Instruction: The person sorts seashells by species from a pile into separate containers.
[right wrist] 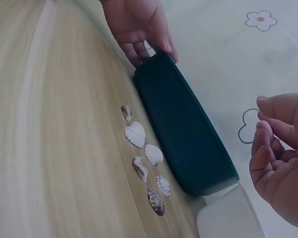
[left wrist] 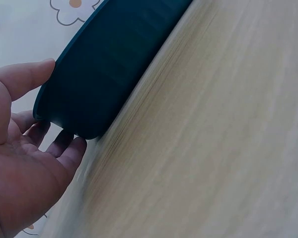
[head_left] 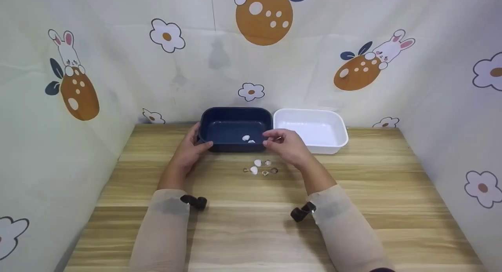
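My left hand (head_left: 187,151) holds the left end of a dark blue plastic bin (head_left: 235,147), thumb on the front rim and fingers round the side. Two pale seashells (head_left: 246,138) lie on the bin's floor near its front right. Above the bin's right end hovers my right hand (head_left: 288,146). Its fingers are loosely bent, and in the right wrist view nothing shows between thumb and fingertips. Several seashells lie on the table in front of the bin, among them a ribbed white shell (right wrist: 134,134) and a dark speckled shell (right wrist: 156,202).
A white plastic bin (head_left: 325,149) stands against the blue one on its right, with no contents showing. Behind both hangs a patterned cloth (head_left: 211,83), which also lines the sides of the wooden table (head_left: 243,225).
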Tool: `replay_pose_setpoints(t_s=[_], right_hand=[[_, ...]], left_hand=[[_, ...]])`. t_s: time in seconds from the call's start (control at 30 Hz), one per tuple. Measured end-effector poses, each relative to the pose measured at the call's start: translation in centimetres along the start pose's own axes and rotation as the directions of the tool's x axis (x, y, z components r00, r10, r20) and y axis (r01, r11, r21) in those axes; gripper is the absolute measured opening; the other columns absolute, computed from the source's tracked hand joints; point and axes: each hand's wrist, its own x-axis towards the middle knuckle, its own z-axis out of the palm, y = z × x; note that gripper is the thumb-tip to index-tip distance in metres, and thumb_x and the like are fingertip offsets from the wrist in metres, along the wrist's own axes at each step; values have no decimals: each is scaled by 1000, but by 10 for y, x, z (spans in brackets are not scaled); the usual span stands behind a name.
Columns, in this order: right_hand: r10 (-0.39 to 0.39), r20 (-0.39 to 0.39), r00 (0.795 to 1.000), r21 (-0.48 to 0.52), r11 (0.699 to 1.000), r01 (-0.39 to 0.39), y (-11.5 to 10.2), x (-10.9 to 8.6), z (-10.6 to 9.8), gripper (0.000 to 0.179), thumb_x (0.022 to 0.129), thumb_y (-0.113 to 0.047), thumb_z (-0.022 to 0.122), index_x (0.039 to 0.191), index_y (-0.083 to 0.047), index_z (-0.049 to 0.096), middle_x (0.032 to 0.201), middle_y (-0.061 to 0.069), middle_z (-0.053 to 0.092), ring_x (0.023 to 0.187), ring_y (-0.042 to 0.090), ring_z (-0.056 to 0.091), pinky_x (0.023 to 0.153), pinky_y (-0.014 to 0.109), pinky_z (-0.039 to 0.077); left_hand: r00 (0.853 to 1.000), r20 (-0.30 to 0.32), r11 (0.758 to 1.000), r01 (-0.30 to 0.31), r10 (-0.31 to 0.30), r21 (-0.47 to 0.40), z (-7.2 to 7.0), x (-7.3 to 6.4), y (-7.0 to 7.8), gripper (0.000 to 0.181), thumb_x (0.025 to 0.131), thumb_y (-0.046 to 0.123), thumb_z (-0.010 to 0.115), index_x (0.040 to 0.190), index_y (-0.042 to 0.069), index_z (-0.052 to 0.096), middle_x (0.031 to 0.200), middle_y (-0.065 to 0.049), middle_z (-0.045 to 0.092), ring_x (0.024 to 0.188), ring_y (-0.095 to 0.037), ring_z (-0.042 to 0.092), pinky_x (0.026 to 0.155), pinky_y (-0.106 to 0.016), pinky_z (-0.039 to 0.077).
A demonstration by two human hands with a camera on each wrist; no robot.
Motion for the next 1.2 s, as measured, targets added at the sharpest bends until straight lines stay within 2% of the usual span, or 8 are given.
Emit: replay_pose_setpoints(t_s=[0.3,0.5,0.77,0.87,1.07,1.2], right_hand=[[4,7,1000,-13,1000,-3,8,-22,-12,27,98,-19,76,122,-6,78,99,0,75,86,14,61,72,22,50],[25,31,999,-3,1000,-25,18,-29,-19,28,99,-20,76,122,-5,77,105,3,77,90,14,62,76,22,52],[22,78,997,-3,1000,-22,28,-31,-23,34,99,-18,76,125,2,74,111,8,79,90,11,63,75,20,52],[27,86,996,-15,1000,-26,32,-31,-23,34,98,-18,77,126,1,75,111,10,79,91,12,64,77,20,53],[64,117,991,-36,998,-60,41,-28,-22,34,96,-15,78,126,-1,75,109,10,77,96,15,67,86,27,56],[86,142,986,-27,996,-83,51,-25,-19,32,95,-10,77,125,1,73,111,17,75,93,15,67,83,28,59]], left_hand=[[1000,-9,1000,-2,2,16,-1,-2,1,89,100,12,74,172,18,22,181,-7,21,169,-26,17,138,-43,15],[1000,-18,1000,2,-2,20,1,-3,2,89,99,13,75,172,19,24,181,-5,21,169,-24,15,139,-43,12],[1000,-12,1000,3,-3,19,1,-1,1,89,99,13,75,172,20,24,181,-4,21,169,-23,14,139,-43,11],[1000,-11,1000,0,0,20,0,-2,0,90,99,14,76,172,19,24,181,-5,22,169,-25,15,139,-44,13],[1000,-6,1000,-14,14,19,0,-3,0,90,99,13,75,172,18,23,180,-7,24,169,-28,17,138,-44,14],[1000,-18,999,0,0,35,0,-2,0,90,99,14,76,172,19,23,180,-7,23,169,-27,16,139,-44,12]])
